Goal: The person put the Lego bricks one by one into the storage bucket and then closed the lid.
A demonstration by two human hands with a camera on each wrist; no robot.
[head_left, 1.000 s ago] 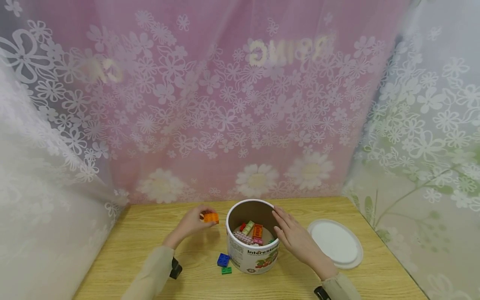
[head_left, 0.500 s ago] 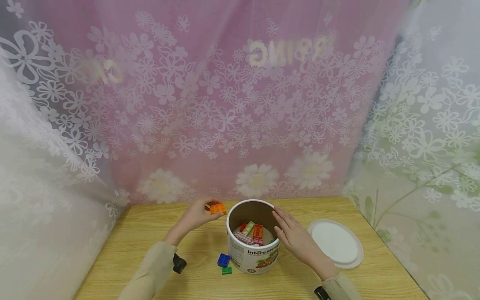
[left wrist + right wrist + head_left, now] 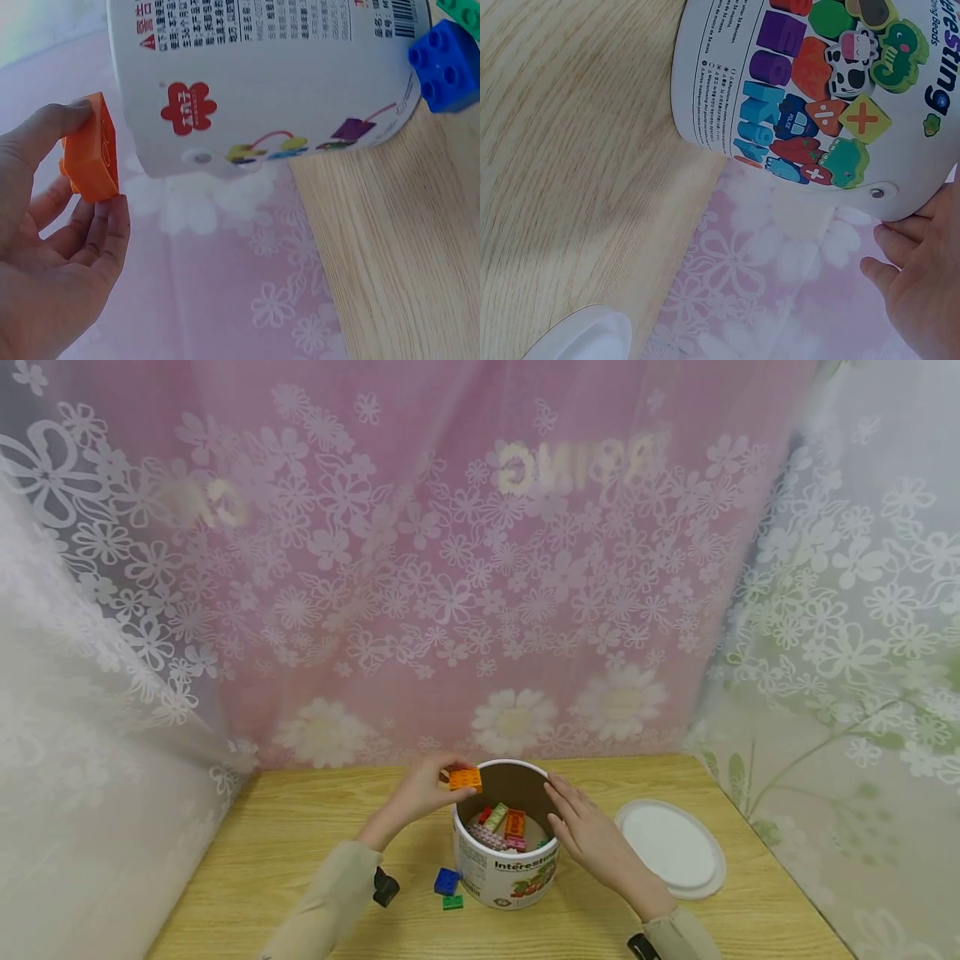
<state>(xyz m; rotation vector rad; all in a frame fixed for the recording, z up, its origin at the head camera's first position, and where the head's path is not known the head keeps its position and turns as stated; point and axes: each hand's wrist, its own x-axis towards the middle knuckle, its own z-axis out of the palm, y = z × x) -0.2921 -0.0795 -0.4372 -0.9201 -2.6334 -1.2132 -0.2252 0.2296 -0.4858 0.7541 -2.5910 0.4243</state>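
Observation:
My left hand (image 3: 420,789) pinches an orange building block (image 3: 465,779) between thumb and fingertips at the left rim of a round white tub (image 3: 504,877). In the left wrist view the orange block (image 3: 91,150) is held beside the tub's printed wall (image 3: 247,90). My right hand (image 3: 592,839) rests on the tub's right rim, its fingers straight. Inside the tub lie several blocks, among them a second orange block (image 3: 515,823), a pale green one (image 3: 496,816) and a pink one (image 3: 516,842). The right wrist view has my right hand (image 3: 926,262) against the tub's edge.
A blue block (image 3: 447,882) and a small green block (image 3: 453,902) lie on the wooden table (image 3: 300,827) at the tub's front left. The white lid (image 3: 671,845) lies to the right. Flowered curtains (image 3: 450,610) stand behind and at both sides.
My left hand has carried the orange block rightward and slightly up, from left of the tub to over its left rim. The right hand has stayed at the tub's rim.

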